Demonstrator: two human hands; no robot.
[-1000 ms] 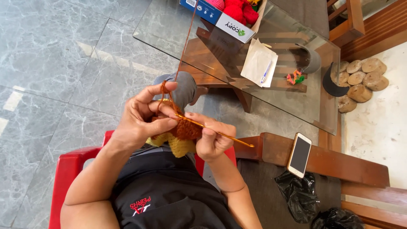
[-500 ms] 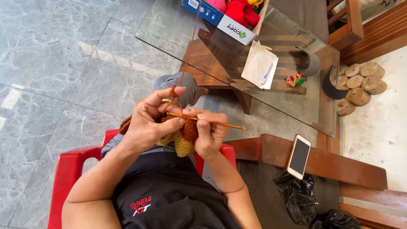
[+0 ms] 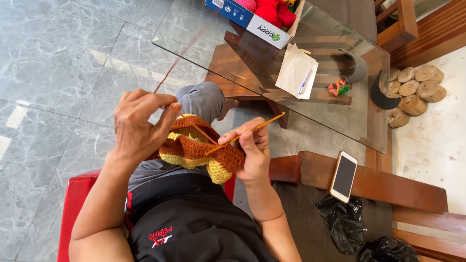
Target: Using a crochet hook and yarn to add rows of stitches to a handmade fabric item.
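Head view: your left hand (image 3: 138, 127) is raised over your lap, fingers pinched on a strand of brown yarn (image 3: 187, 51) that runs taut up and away toward the glass table (image 3: 204, 34). Your right hand (image 3: 252, 154) grips an orange crochet hook (image 3: 245, 134), thumb and fingers closed round the shaft, hook tip poking into the crochet piece (image 3: 196, 148). That piece is brown and yellow, sits on your lap between both hands, touching both. You sit on a red chair (image 3: 73, 208).

On the table: a box (image 3: 247, 17) with red and pink yarn balls, a white paper packet (image 3: 296, 73) with a pen on it, a small colourful knot of yarn (image 3: 338, 88). A phone (image 3: 343, 176) lies on the wooden bench arm to your right, black bags (image 3: 342, 223) just below it.
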